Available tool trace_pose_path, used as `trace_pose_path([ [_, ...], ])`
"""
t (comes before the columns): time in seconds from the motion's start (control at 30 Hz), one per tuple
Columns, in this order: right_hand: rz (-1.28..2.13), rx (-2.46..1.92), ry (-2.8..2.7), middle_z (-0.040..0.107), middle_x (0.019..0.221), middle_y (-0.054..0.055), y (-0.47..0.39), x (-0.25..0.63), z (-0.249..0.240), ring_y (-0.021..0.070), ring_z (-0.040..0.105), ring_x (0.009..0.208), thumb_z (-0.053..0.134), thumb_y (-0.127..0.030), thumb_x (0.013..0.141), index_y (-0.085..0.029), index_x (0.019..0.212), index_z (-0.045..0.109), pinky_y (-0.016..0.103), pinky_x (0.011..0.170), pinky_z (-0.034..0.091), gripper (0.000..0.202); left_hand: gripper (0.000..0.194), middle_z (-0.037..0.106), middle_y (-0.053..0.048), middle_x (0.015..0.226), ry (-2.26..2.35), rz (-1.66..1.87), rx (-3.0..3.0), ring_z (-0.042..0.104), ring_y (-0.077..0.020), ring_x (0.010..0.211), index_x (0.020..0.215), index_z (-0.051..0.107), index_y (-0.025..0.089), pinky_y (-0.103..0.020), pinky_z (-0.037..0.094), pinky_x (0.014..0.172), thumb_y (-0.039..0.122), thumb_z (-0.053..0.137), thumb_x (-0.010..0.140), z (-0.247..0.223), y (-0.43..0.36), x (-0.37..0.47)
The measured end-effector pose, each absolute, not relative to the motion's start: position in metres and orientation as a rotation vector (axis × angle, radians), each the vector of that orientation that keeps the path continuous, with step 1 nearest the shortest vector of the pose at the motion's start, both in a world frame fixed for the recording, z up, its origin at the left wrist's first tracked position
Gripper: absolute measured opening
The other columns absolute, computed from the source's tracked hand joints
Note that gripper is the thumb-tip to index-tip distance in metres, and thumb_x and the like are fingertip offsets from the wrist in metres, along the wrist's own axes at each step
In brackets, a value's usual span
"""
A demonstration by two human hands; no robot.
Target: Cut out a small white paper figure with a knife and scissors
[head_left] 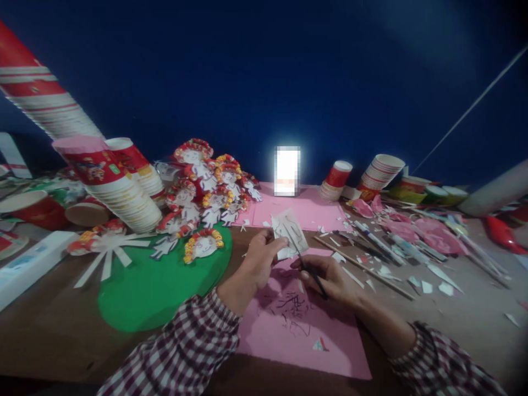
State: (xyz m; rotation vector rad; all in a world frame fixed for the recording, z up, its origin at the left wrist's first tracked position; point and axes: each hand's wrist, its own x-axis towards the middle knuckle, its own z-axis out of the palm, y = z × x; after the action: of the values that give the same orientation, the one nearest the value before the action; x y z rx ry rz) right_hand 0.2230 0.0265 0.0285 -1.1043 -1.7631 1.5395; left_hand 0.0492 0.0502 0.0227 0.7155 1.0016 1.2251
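Observation:
My left hand [260, 256] pinches a small white piece of paper [291, 225] with dark lines drawn on it, held above the table. In my right hand [328, 275] is a pair of scissors [315, 278] with dark handles, its thin blades lying against the paper. Whether the blades are apart I cannot make out. Below both hands lies a pink sheet [342, 346] with dark pen marks and a small coloured scrap [320, 345]. Left of my hands, a green board [140, 302] carries a paper figure head [204, 246] with a yellow and red curled rim.
Several paper figures [193, 159] stand behind the green board. Stacked paper cups [119, 192] lean at the left, and more cups [381, 170] stand at the back right. A lit phone [287, 170] glows ahead. Pens [379, 245], a thin stick [363, 267] and paper scraps litter the right.

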Motion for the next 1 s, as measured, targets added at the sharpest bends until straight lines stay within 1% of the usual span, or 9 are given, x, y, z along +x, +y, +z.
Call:
trace_pose_path([
  [0.1, 1.525, -1.095, -1.767, 0.052, 0.066, -0.001, 0.027, 0.223, 0.029, 0.0093, 0.044, 0.054, 0.065, -0.058, 0.078, -0.013, 0.091, 0.064, 0.022, 0.049, 0.036, 0.047, 0.035, 0.067, -0.002, 0.077, 1.001, 1.214, 0.714, 0.063, -0.0158, 0.069, 0.091, 0.063, 0.016, -0.027, 0.049, 0.063, 0.028, 0.076, 0.061, 0.022, 0.051, 0.048],
  [0.23, 1.644, -1.039, -1.686, 0.054, 0.066, 0.0, 0.026, 0.225, 0.028, 0.0095, 0.048, 0.053, 0.064, -0.06, 0.08, -0.013, 0.102, 0.061, 0.021, 0.048, 0.038, 0.052, 0.036, 0.068, -0.003, 0.076, 0.938, 1.23, 0.678, 0.062, -0.0145, 0.066, 0.091, 0.064, 0.014, -0.024, 0.047, 0.061, 0.025, 0.077, 0.059, 0.026, 0.05, 0.05],
  [0.4, 1.805, -0.929, -1.609, 0.058, 0.074, 0.002, 0.026, 0.226, 0.032, 0.012, 0.058, 0.055, 0.064, -0.061, 0.079, -0.014, 0.104, 0.058, 0.022, 0.048, 0.046, 0.054, 0.039, 0.07, -0.004, 0.079, 0.839, 1.231, 0.584, 0.065, -0.0147, 0.07, 0.09, 0.063, 0.012, -0.024, 0.048, 0.065, 0.021, 0.08, 0.056, 0.032, 0.047, 0.052],
  [0.5, 1.835, -0.94, -1.58, 0.058, 0.075, 0.001, 0.025, 0.225, 0.033, 0.012, 0.06, 0.054, 0.066, -0.061, 0.078, -0.014, 0.104, 0.057, 0.022, 0.047, 0.048, 0.054, 0.037, 0.07, -0.005, 0.079, 0.806, 1.233, 0.567, 0.065, -0.015, 0.073, 0.09, 0.063, 0.013, -0.024, 0.049, 0.069, 0.02, 0.08, 0.058, 0.032, 0.047, 0.052],
  [0.67, 1.85, -0.942, -1.563, 0.058, 0.077, 0.001, 0.026, 0.225, 0.031, 0.0122, 0.061, 0.056, 0.067, -0.06, 0.078, -0.014, 0.105, 0.056, 0.022, 0.048, 0.05, 0.053, 0.036, 0.07, -0.005, 0.08, 0.827, 1.239, 0.553, 0.065, -0.0155, 0.071, 0.089, 0.062, 0.014, -0.025, 0.05, 0.065, 0.019, 0.08, 0.057, 0.033, 0.046, 0.052],
  [0.77, 1.82, -0.944, -1.595, 0.058, 0.076, 0.002, 0.027, 0.226, 0.03, 0.0119, 0.061, 0.057, 0.066, -0.06, 0.079, -0.014, 0.1, 0.057, 0.022, 0.048, 0.049, 0.051, 0.038, 0.07, -0.005, 0.08, 0.839, 1.256, 0.531, 0.065, -0.0153, 0.07, 0.089, 0.062, 0.014, -0.026, 0.051, 0.066, 0.018, 0.081, 0.056, 0.036, 0.046, 0.051],
  [0.9, 1.803, -0.94, -1.607, 0.058, 0.073, 0.001, 0.027, 0.227, 0.03, 0.0114, 0.059, 0.054, 0.065, -0.06, 0.079, -0.015, 0.095, 0.057, 0.021, 0.047, 0.048, 0.049, 0.036, 0.07, -0.004, 0.081, 0.88, 1.232, 0.546, 0.063, -0.0138, 0.066, 0.088, 0.063, 0.015, -0.024, 0.049, 0.06, 0.021, 0.08, 0.058, 0.038, 0.045, 0.05],
  [1.0, 1.784, -0.935, -1.646, 0.059, 0.072, 0.002, 0.027, 0.227, 0.03, 0.0114, 0.059, 0.053, 0.063, -0.062, 0.08, -0.015, 0.089, 0.056, 0.021, 0.046, 0.047, 0.048, 0.04, 0.07, -0.005, 0.084, 0.853, 1.221, 0.57, 0.064, -0.0149, 0.069, 0.092, 0.064, 0.014, -0.027, 0.051, 0.065, 0.024, 0.082, 0.058, 0.036, 0.044, 0.049],
])
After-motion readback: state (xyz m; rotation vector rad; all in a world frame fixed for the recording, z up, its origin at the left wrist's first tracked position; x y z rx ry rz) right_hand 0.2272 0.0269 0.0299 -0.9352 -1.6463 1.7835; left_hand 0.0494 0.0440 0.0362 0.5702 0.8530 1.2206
